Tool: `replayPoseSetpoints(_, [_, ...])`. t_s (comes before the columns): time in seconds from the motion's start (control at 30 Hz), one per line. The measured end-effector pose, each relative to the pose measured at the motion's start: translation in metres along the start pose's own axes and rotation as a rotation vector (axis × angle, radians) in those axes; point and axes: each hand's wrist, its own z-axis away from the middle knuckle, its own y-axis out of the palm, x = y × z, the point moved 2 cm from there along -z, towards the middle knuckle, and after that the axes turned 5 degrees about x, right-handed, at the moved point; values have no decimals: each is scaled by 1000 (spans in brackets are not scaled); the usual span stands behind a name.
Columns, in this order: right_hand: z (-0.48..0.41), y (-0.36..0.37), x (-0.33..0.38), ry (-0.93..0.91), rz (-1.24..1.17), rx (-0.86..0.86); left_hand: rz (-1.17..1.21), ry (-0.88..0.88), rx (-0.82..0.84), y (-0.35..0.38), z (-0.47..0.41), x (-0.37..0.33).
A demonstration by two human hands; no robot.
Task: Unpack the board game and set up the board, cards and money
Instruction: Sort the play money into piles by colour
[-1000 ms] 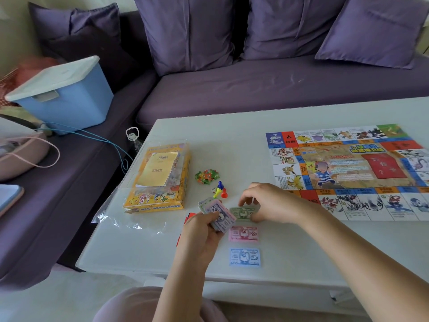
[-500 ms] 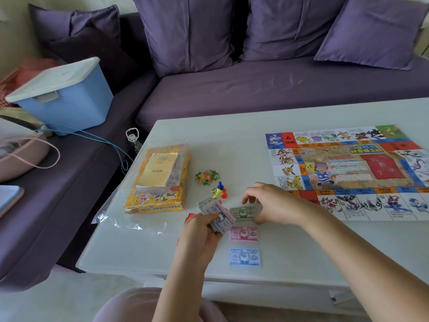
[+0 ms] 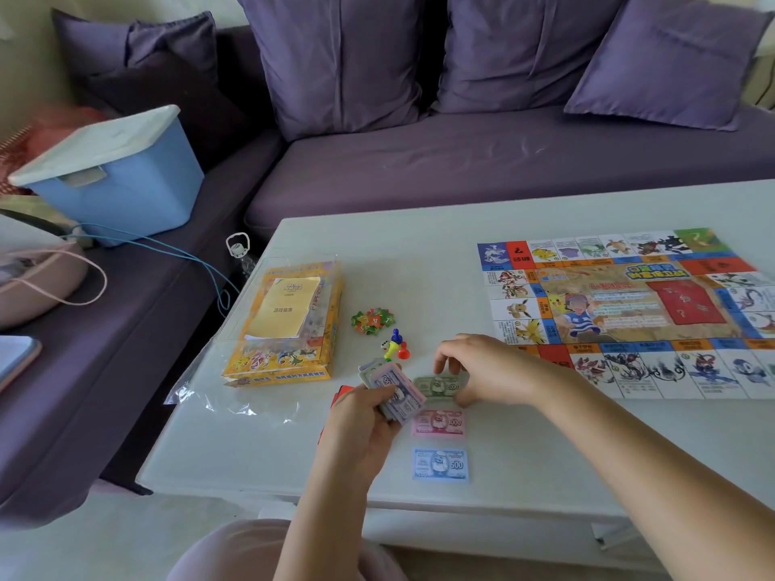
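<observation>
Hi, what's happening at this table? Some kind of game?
A person is setting up a board game. The board already lies unfolded on the table. Their left hand grips a wad of play money, while the right hand holds a green note on the table, beyond a pink note and a blue note laid in a column. The game box and pawns sit nearby.

A purple corner sofa (image 3: 503,169) with loose cushions (image 3: 335,56) runs behind and left of a pale low table (image 3: 419,253). A blue lidded box (image 3: 126,182) sits on its left seat below a cream wall (image 3: 21,56); the floor (image 3: 84,547) looks pale, perhaps carpet.
</observation>
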Motion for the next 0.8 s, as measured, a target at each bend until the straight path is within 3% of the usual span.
replayPoseSetpoints(0.37, [3,-1,-1,-9,-46,-24,52,12,85,-2,-2,1])
replayPoseSetpoints(0.5, [12,-10,4,-43,-259,-239,85,47,176,-4,-4,1])
replayPoseSetpoints(0.6, [25,-12,14,-71,-613,-350,64,107,177,-2,-4,2])
replayPoseSetpoints(0.7, [33,-4,21,-101,-742,-336,-61,188,190,1,-3,4])
replayPoseSetpoints(0.8, [35,-1,24,-112,-810,-351,-372,281,169,1,-1,7])
